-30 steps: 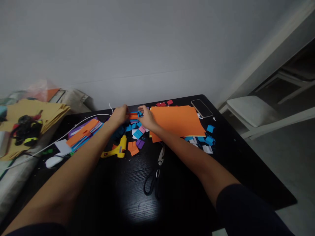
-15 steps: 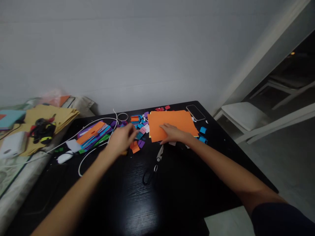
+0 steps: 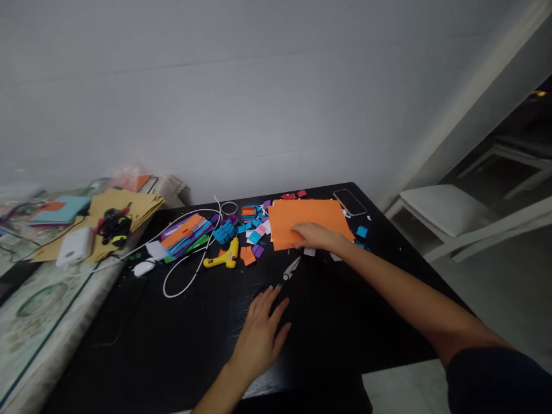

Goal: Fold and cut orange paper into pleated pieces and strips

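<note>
My left hand (image 3: pixel 261 330) is over the black tabletop (image 3: pixel 181 356), fingers spread and holding nothing. Its fingertips reach the scissors (image 3: pixel 292 269), whose grey blades point away from me; the handles are mostly hidden beneath the hand. My right hand (image 3: pixel 317 236) is at the front edge of a stack of orange paper (image 3: pixel 310 213), fingers curled on top and thumb by the edge. Small cut paper pieces in blue, pink, purple and orange (image 3: pixel 248 255) lie left of the stack. Beside them is a yellow glue gun (image 3: pixel 223 256).
A white cable (image 3: pixel 183 290) loops across the table's left half, near a bundle of coloured paper strips (image 3: pixel 185 236) and a white mouse (image 3: pixel 144 267). Behind the stack lies a phone (image 3: pixel 349 202). Envelopes (image 3: pixel 138 208) cover the left side. A white chair (image 3: pixel 448 207) stands right.
My left hand has come from beside the paper pieces back toward me, spreading over the scissors handles and uncovering the glue gun. My right hand stays at the orange paper, its fingers more curled.
</note>
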Action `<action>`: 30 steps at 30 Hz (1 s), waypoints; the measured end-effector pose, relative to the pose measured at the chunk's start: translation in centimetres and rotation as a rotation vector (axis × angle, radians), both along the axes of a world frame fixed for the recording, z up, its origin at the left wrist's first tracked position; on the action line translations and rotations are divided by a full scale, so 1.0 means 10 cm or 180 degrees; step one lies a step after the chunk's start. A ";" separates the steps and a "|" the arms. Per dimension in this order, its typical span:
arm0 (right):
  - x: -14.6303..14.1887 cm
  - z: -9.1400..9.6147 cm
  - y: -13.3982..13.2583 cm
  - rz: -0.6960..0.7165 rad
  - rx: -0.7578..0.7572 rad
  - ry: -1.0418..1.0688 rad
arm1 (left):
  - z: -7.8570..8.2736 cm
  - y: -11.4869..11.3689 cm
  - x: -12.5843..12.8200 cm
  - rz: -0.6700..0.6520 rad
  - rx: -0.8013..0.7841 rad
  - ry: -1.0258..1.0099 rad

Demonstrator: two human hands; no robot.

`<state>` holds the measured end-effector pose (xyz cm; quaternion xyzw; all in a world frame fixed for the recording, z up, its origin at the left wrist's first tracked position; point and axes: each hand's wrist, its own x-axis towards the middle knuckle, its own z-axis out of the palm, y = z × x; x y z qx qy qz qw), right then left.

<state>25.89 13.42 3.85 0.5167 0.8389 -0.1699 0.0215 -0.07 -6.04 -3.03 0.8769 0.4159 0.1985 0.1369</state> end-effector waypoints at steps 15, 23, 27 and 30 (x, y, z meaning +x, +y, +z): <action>0.18 -0.05 0.22 -0.0184 0.0087 -0.0022 | -0.08 0.05 -0.01 0.0123 -0.0138 -0.0273; 0.29 -0.03 0.30 -0.0434 0.0382 0.0393 | -0.06 0.04 -0.02 0.0141 -0.0148 -0.0358; 0.37 0.19 0.34 -0.0708 0.0831 0.0805 | -0.06 0.05 -0.02 0.0183 -0.0124 -0.0403; 0.42 0.46 0.31 -0.0910 0.1147 0.1143 | -0.09 0.02 -0.01 0.0152 -0.0125 -0.0457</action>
